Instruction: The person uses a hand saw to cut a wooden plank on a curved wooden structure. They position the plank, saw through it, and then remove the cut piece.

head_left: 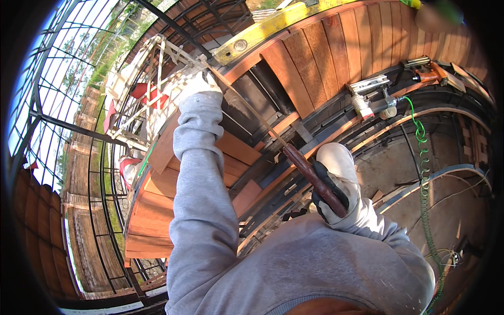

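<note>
With the right hand (pixel 344 186), in a white-and-black glove, clamped firmly on the dark brown handle (pixel 314 180) of a long thin-shafted tool (pixel 290 152), slanted from near the middle toward the far left. Reaching out with the left hand (pixel 202 86), in a pale glove, just beside the far end of the shaft (pixel 262 122); cannot tell, through the glare, whether gripping it or only near it. Wearing a grey top (pixel 294 262) on both arms. Under the shaft, see a dark metal frame (pixel 270 86), uncovered between 2 runs of reddish planks (pixel 307 63): 1 to the far right, 1 to the left and nearer. Along their far edge, see a yellow level (pixel 262 32). To the right of the handle, see a silver air tool (pixel 370 83), joined to a coiled green hose (pixel 424 184) trailing toward the near right; farther right, see an orange-handled tool (pixel 431 74). Off to the far left, see a pale slatted structure (pixel 160 71).
</note>
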### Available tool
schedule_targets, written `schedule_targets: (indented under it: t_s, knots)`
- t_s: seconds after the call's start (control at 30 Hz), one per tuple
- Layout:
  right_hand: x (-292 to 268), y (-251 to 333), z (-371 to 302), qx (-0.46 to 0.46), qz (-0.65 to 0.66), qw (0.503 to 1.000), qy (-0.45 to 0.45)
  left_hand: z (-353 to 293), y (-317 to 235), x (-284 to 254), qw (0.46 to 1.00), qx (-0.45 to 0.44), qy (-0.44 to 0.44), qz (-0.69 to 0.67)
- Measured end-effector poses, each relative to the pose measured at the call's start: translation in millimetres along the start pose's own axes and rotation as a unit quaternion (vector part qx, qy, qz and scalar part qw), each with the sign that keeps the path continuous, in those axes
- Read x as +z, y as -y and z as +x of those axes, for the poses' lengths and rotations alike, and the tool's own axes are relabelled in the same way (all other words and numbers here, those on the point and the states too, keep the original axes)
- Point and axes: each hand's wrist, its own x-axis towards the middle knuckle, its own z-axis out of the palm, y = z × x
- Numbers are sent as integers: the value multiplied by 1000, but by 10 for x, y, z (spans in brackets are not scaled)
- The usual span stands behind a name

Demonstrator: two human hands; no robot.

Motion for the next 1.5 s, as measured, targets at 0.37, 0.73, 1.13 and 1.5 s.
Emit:
schedule_targets:
  t_s: [0.37, 0.73, 1.13, 1.5]
  knots:
    - [-55, 83, 322, -14, -73, 997, -3, -135, -97, -643, 988, -81, 132, -27]
    - [32, -159, 182, 144, 114, 980, -74, -34, -128, -571, 984, -71, 148, -64]
    - [3, -252, 185, 82, -111, 989, -62, -7, -121, -451, 987, -54, 134, -67]
    - [45, -150, 491, 29, -35, 997, -62, -45, -92, -439, 989, -48, 120, -69]
